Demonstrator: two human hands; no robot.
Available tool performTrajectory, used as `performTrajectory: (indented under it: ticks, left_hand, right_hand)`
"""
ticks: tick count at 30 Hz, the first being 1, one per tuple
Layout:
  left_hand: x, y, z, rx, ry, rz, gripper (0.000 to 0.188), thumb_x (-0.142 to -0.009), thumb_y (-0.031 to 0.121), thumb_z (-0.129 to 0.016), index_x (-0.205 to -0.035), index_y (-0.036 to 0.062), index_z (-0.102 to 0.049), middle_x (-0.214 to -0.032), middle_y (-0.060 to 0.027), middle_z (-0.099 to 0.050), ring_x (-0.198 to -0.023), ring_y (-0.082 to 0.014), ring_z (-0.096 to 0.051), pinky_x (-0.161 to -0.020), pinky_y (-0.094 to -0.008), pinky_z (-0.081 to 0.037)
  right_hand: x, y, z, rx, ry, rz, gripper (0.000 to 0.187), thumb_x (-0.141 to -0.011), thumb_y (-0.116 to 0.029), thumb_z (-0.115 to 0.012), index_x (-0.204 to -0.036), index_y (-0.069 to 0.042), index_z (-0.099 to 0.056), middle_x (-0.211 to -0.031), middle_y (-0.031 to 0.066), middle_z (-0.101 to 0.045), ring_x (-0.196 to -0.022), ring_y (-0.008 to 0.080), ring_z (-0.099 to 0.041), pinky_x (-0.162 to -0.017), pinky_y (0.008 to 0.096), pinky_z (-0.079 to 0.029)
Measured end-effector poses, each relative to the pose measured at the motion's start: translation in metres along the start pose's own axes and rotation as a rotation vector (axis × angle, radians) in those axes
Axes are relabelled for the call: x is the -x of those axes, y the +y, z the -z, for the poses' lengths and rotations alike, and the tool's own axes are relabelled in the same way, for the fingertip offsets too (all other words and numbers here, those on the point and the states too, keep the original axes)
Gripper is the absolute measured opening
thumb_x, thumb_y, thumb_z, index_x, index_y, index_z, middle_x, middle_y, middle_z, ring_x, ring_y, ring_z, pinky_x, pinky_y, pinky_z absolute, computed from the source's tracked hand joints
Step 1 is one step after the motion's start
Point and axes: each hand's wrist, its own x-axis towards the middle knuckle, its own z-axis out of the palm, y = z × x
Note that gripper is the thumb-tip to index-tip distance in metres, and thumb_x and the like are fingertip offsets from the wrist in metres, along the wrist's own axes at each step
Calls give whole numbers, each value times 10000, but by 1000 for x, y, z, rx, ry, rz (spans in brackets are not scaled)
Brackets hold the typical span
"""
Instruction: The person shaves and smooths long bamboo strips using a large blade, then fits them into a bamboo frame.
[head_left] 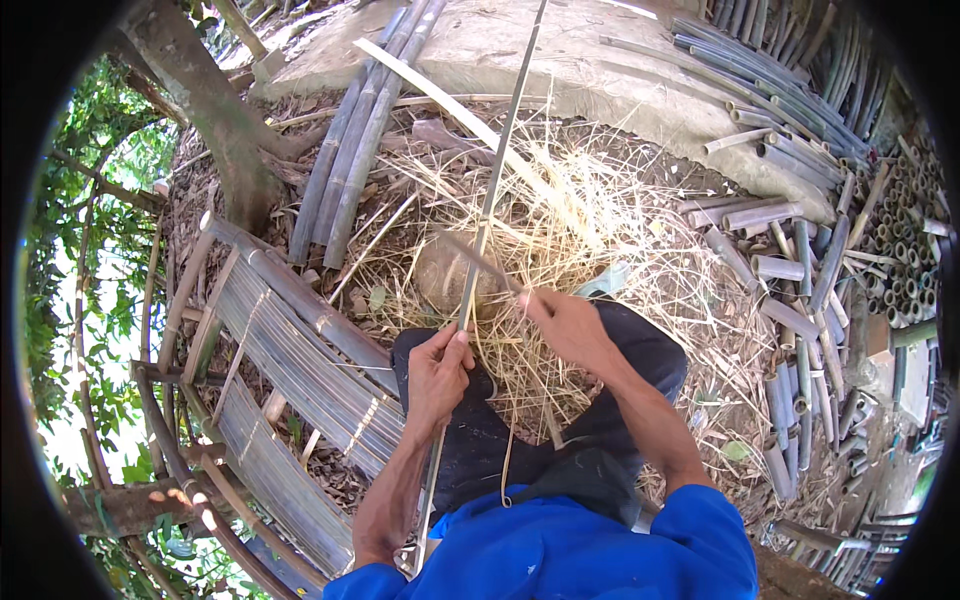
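In front of my lap, my left hand (438, 372) pinches a long, narrow bamboo strip (507, 135). The strip runs from the far edge of the view back past my left forearm. My right hand (570, 325) is closed round a knife, its handle mostly hidden in the fist. The knife's blade (472, 258) points left and lies across the strip, just beyond my left fingers. Below the blade is a rounded brown block or stone (440, 275), partly covered by pale bamboo shavings (590, 200). Whether the blade's edge bites into the strip I cannot tell.
A wide pale split bamboo piece (430, 88) and several dark bamboo poles (345, 170) lie ahead. At left stands a slatted bamboo rack (300, 340) near a tree trunk (215, 110). Cut bamboo tubes (800, 270) are piled along the right.
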Motion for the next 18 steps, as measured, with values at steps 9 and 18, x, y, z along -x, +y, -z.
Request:
performTrajectory:
  ticks: [9, 18]
  left_hand:
    - [41, 3, -12, -138, -2, -11, 277, -1061, 195, -591, -1230, 3, -699, -691, 62, -502, -576, -21, -419, -492, -213, -322]
    - [57, -5, -7, -238, -17, 19, 290, -1057, 192, -594, -1236, -9, -700, -688, 68, -507, -598, -19, -426, -508, -216, -330]
  right_hand:
    - [-5, 16, 22, 510, 90, 299, 700, -926, -723, -532, -894, -43, -695, -676, 207, -666, -699, 401, -697, -681, 509, -544]
    - [-33, 29, 52, 440, 249, 72, 773, -929, -797, -443, -995, -116, -801, -642, 212, -669, -646, 384, -709, -649, 519, -562]
